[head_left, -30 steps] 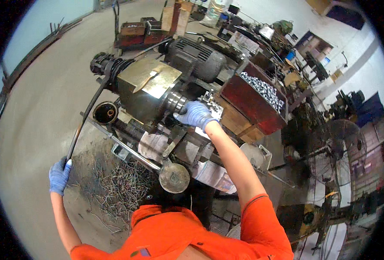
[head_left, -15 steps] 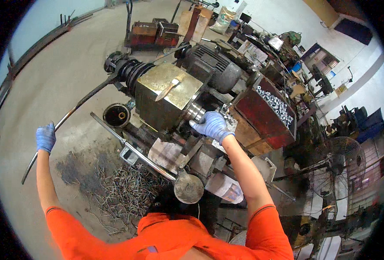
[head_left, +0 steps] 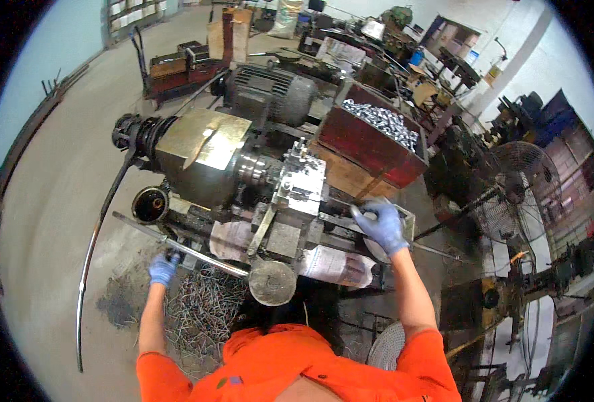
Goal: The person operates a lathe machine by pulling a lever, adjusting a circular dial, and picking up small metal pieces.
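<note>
My left hand (head_left: 163, 268), in a blue knit glove, is low at the left beside the machine, just below a long metal bar (head_left: 196, 253). Dark shapes lie at its fingertips, and whether it grips anything is unclear. To the right of the machine, my gloved right hand (head_left: 383, 226) is held with thumb and fingers apart, near a pale-rimmed tray (head_left: 409, 224). Nothing shows in it, though its fingertips are blurred. Between my hands stands the lathe-like machine, with a shiny spindle (head_left: 251, 167) and a metal tool block (head_left: 302, 177). The long lever (head_left: 97, 244) hangs free at the left.
A brush (head_left: 202, 149) lies on the gearbox cover (head_left: 226, 137). Behind is a motor (head_left: 273, 90), and a red bin (head_left: 371, 144) full of small metal parts. Metal shavings (head_left: 203, 301) cover the floor at the front left. A fan (head_left: 515, 187) stands at the right.
My left hand has let go of the long lever and moved right, toward the machine's front. My right hand has left the spindle and moved right. The lever now hangs lower, and the view has shifted.
</note>
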`<state>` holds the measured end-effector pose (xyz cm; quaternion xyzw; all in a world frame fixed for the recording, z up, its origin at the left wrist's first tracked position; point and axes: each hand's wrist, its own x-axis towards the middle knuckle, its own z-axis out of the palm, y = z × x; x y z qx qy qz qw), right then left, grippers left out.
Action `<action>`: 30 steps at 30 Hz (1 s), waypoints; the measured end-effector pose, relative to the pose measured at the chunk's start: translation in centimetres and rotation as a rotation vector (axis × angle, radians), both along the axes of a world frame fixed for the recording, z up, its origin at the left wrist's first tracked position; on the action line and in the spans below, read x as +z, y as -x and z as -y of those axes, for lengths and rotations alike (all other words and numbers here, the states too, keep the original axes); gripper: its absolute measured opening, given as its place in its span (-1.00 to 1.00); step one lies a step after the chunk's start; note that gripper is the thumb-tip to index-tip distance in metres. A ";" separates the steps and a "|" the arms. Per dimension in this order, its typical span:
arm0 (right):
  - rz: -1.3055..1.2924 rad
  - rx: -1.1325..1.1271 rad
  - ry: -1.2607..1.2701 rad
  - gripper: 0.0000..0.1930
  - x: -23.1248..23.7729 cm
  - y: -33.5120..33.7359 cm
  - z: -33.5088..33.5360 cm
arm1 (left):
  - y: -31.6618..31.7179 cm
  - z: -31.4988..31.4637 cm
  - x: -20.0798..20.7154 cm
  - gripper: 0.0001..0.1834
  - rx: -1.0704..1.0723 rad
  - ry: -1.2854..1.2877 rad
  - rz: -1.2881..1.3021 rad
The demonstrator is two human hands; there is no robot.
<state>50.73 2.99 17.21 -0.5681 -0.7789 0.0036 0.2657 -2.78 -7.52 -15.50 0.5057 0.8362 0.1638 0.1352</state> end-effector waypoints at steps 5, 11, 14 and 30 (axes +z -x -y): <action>-0.012 -0.286 0.092 -0.66 -4.4 -11.7 5.8 | 0.0 -3.9 0.6 -0.64 -0.316 0.161 -0.172; 0.052 -0.541 0.159 -0.64 -7.2 -21.9 6.8 | 1.6 -4.2 3.7 -0.67 -0.227 0.119 -0.180; 0.335 -0.613 0.292 -0.47 -7.6 -27.0 6.1 | 1.6 -2.1 8.0 -0.65 -0.131 0.150 -0.327; 0.476 -0.793 0.344 -0.52 -15.5 -32.3 11.5 | 0.8 -3.4 15.1 -0.45 0.521 -0.375 0.708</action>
